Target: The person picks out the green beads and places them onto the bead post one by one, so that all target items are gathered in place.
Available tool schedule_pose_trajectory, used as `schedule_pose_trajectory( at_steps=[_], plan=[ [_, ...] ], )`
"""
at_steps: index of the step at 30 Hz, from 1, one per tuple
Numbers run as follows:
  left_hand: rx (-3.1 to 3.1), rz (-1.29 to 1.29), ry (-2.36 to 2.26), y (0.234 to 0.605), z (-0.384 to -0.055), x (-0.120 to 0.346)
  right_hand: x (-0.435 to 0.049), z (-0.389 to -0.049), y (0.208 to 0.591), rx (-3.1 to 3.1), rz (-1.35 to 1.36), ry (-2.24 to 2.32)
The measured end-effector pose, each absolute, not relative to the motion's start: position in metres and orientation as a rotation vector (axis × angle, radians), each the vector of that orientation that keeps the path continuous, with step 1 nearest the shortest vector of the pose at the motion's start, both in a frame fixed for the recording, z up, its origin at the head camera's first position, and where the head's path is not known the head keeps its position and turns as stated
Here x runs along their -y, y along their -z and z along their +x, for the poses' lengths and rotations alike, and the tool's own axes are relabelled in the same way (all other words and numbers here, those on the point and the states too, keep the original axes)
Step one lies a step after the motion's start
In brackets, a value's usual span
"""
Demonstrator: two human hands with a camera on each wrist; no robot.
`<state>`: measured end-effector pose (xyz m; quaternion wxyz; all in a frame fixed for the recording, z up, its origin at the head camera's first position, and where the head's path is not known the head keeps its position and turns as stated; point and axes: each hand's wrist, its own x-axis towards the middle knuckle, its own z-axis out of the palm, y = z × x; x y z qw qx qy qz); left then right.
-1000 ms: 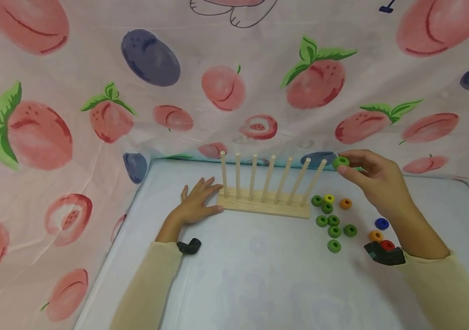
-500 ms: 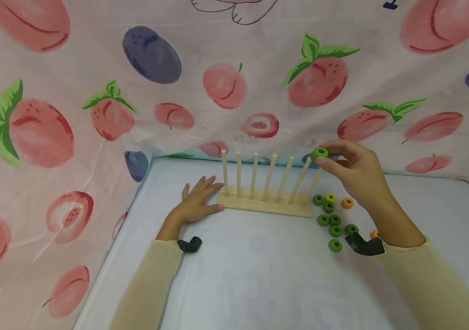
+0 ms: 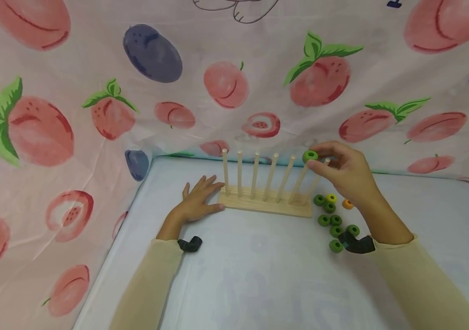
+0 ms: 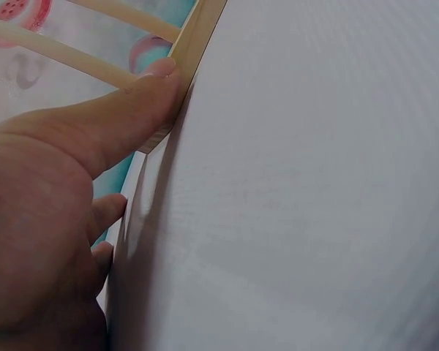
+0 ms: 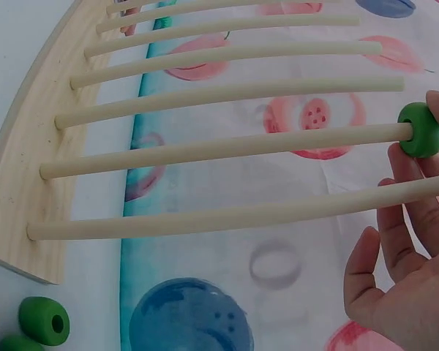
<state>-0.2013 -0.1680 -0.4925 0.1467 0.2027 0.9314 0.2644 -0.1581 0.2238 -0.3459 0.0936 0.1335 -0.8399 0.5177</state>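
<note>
A wooden rack (image 3: 267,209) with a row of upright pegs stands on the table. My left hand (image 3: 197,204) lies at its left end, fingers spread, the thumb (image 4: 143,102) pressing the base's front edge and the index fingertip near the back corner. At the top of the second peg (image 5: 241,148) from the right, my right hand (image 3: 351,172) pinches a green bead (image 5: 424,135) between thumb and fingers. The peg's tip meets the bead's hole in the right wrist view. The other right fingers spread below, behind the outermost peg (image 5: 241,216). No beads sit lower on the pegs.
Several loose green beads (image 3: 323,220) lie right of the rack, with a yellow bead (image 3: 332,198) and an orange bead (image 3: 347,204) among them. The right forearm passes above that area. A fruit-print cloth (image 3: 226,85) hangs behind the table (image 3: 251,270).
My right hand has carried the green bead leftward, from beyond the rack's right end to the top of the second peg from the right. The left hand stays put.
</note>
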Motion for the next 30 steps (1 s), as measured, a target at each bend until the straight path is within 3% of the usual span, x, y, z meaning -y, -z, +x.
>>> schedule_pose_trajectory(
  at_steps=[16, 30],
  plan=[
    [-2.676, 0.582, -0.763, 0.492, -0.200, 0.168, -0.222, -0.155, 0.358, 2.590, 0.235, -1.600],
    [-2.675, 0.587, -0.778, 0.488, -0.199, 0.167, -0.221, -0.155, 0.359, 2.551, 0.289, -1.589]
  ],
)
